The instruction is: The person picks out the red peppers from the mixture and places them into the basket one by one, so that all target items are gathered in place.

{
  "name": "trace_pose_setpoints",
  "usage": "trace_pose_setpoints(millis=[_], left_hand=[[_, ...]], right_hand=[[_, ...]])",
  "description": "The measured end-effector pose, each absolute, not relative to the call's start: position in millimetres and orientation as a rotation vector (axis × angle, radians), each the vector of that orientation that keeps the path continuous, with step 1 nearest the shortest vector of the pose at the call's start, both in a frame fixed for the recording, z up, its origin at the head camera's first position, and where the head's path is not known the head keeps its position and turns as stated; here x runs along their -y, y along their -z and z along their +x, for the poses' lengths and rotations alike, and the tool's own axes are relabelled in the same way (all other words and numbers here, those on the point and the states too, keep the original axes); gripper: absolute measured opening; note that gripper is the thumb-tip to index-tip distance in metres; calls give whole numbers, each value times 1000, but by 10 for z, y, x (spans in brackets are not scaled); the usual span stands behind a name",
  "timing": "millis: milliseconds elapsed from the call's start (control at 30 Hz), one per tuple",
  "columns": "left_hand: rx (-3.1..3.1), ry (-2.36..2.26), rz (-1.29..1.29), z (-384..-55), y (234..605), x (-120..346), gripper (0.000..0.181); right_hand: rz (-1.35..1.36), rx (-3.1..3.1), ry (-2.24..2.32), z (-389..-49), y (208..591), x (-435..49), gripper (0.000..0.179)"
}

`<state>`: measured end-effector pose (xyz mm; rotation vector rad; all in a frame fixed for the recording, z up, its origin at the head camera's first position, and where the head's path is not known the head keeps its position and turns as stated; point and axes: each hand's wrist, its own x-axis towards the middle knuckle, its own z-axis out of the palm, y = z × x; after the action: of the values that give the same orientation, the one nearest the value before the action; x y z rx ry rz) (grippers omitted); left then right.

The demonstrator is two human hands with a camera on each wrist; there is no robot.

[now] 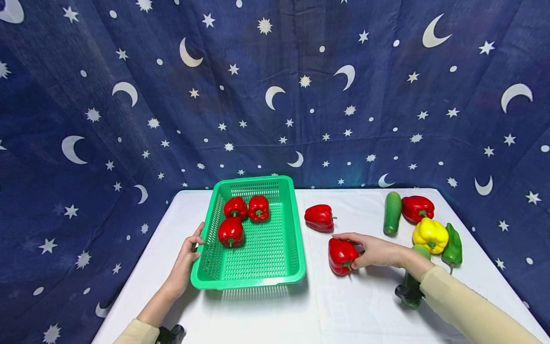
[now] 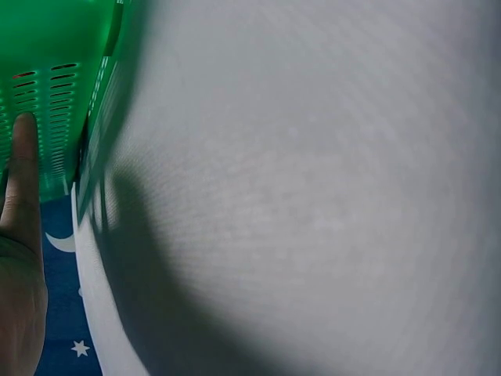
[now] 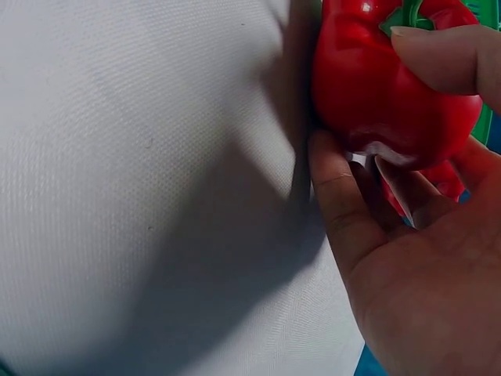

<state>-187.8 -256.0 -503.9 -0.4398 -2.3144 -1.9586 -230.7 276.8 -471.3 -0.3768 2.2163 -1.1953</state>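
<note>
A green plastic basket (image 1: 275,258) stands left of centre with three red bell peppers (image 1: 231,232) inside. My left hand (image 1: 184,263) is at its left side, fingertips right at the rim. In the left wrist view one straight finger (image 2: 23,168) lies against the slotted outer wall. To the right of the basket, my right hand (image 1: 371,251) holds a red bell pepper (image 1: 339,255). The right wrist view shows the thumb (image 3: 446,59) by the green stem and the other fingers around the far side of that pepper. Another red bell pepper (image 1: 319,218) lies just behind it.
On the right of the white table (image 1: 343,310) are a green cucumber (image 1: 392,213), a red bell pepper (image 1: 417,209), a yellow bell pepper (image 1: 430,235) and a green pepper (image 1: 452,246). Another cucumber is partly hidden under my right forearm. A blue star-patterned curtain (image 1: 275,129) hangs behind.
</note>
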Motion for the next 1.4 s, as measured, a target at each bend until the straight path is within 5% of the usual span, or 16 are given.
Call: trace_pose_setpoints(millis=[1400], left_hand=[[2277,1936,-497,-1883,5042,2542,26]], right_hand=[[-380,-2240,1182,-2288,4737,-2778,84]])
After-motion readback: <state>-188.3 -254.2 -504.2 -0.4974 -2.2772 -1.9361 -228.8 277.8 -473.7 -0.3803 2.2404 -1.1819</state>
